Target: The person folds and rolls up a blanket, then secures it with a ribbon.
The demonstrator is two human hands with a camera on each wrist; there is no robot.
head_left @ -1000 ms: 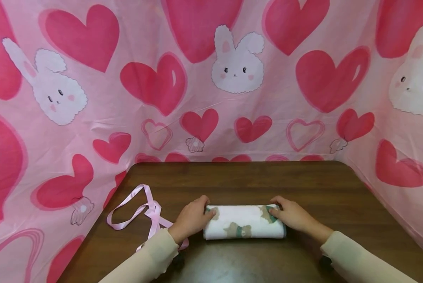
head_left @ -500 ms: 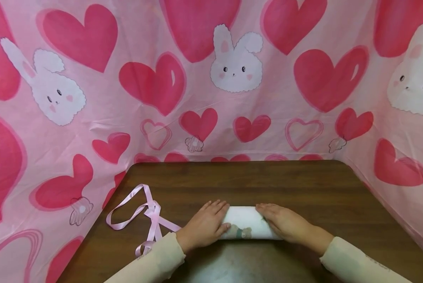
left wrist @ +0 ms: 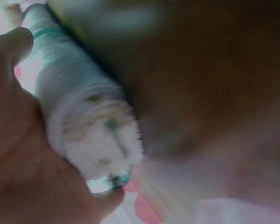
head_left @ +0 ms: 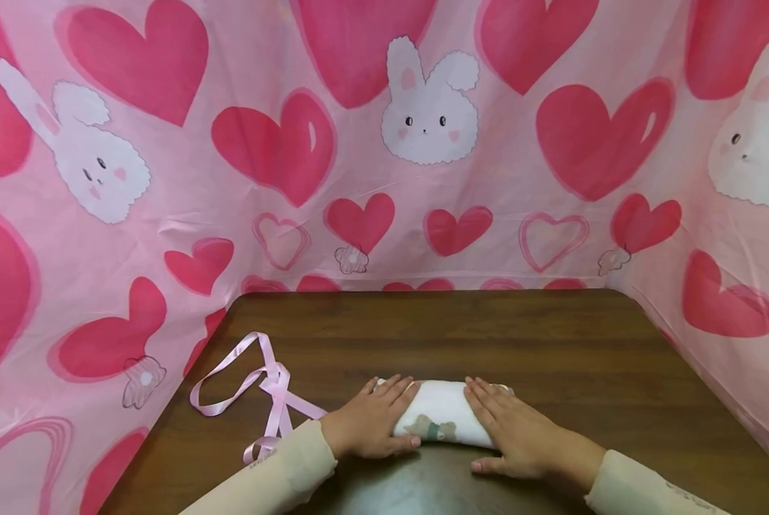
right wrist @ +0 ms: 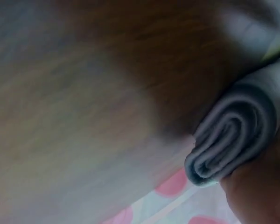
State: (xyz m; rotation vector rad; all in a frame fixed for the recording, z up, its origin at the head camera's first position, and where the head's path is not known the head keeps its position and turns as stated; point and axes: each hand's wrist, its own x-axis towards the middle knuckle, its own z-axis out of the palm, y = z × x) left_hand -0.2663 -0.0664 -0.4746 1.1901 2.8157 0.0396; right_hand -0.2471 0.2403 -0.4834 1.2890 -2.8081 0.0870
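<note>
The white cloth roll (head_left: 442,400) lies crosswise on the brown table (head_left: 423,329), between and beneath the two hands. The left hand (head_left: 374,422) rests over its left end, fingers extended across the top and thumb spread away along the near side. The right hand (head_left: 522,433) rests over the right end in a similar posture — fingers extended, thumb held apart toward the near side. A bear print (head_left: 432,428) shows on the bare span between the hands. Beside the left palm, the patterned end face (left wrist: 102,135) of the roll is visible but blurred; beside the right hand, the coiled end (right wrist: 233,126) shows grey layers with a dark border. The pink ribbon (head_left: 275,386) lies loosely on the table to the left of the left hand; one strand extends toward that wrist, and its nearest loop sits against the outline of the left sleeve (head_left: 277,468). The right sleeve (head_left: 648,483) extends outward from the right wrist. Beyond both hands — past the far table edge and along both sides — stands the pink backdrop (head_left: 358,172), printed with red hearts and white rabbits.
</note>
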